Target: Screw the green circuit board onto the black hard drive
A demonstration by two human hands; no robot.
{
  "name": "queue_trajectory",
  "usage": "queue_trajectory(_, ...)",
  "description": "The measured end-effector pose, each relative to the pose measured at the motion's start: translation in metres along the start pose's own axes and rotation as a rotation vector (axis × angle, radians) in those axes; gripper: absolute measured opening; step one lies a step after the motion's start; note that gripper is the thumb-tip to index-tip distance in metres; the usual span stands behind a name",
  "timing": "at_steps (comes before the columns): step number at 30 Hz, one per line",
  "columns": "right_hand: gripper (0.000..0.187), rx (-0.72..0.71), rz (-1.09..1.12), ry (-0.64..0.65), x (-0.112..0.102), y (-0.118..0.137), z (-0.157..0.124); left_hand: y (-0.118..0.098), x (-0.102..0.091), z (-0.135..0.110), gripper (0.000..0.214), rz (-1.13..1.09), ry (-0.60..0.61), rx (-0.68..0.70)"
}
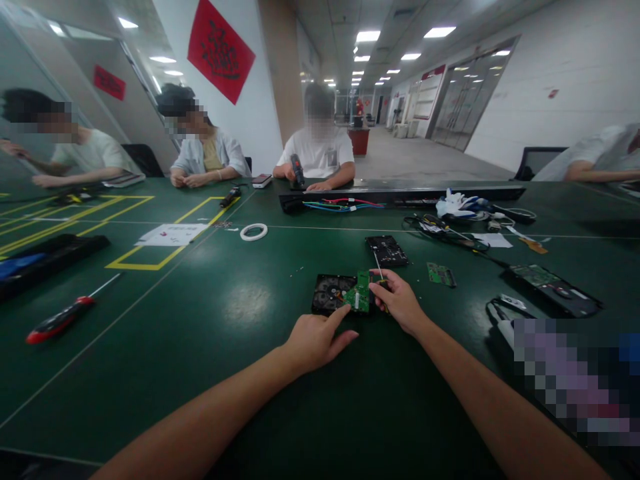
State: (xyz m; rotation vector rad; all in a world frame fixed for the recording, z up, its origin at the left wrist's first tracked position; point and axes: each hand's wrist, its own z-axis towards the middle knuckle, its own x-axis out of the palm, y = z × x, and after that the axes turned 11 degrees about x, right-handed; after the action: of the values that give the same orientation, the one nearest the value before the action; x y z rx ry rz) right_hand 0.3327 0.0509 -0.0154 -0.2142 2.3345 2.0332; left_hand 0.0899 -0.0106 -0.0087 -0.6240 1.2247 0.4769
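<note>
A hard drive lies on the green table in front of me, with a green circuit board on its right part. The index finger of my left hand rests on the board's lower edge; its thumb is stretched out apart and that hand holds nothing. Beside the drive's right edge, my right hand is closed around a small screwdriver whose handle is partly hidden by the fingers. The screwdriver's thin shaft points up and away from me, toward a second dark hard drive. A loose green circuit board lies further right.
A red and black screwdriver lies at left, near a black tray. A white tape ring and paper lie beyond. Another drive sits at right. A long black housing with wires spans the back, where several people sit.
</note>
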Motion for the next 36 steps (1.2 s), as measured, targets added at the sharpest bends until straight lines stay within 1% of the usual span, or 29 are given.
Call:
queue_trajectory(2, 0.052, 0.003, -0.008, 0.002, 0.0, -0.001, 0.001, -0.003, -0.002, 0.002, 0.066, 0.014, 0.029, -0.001)
queue_trajectory(6, 0.051, 0.009, -0.038, -0.017, 0.002, -0.001, 0.002, -0.006, -0.001, 0.008, 0.062, 0.077, 0.055, -0.005)
queue_trajectory(10, 0.046, 0.03, -0.14, -0.077, 0.004, -0.002, 0.004, -0.008, 0.001, 0.012, 0.059, 0.097, 0.045, 0.023)
queue_trajectory(19, 0.044, -0.003, -0.328, -0.111, 0.004, -0.006, 0.007, -0.008, 0.004, 0.015, 0.057, 0.125, 0.016, 0.047)
queue_trajectory(28, 0.041, -0.01, -0.336, -0.073, 0.004, -0.005, 0.008, -0.01, 0.001, 0.014, 0.057, 0.12, 0.037, 0.04)
queue_trajectory(36, 0.039, 0.034, -0.354, -0.068, 0.005, -0.003, 0.009, -0.012, 0.0, 0.014, 0.061, 0.13, 0.085, 0.013)
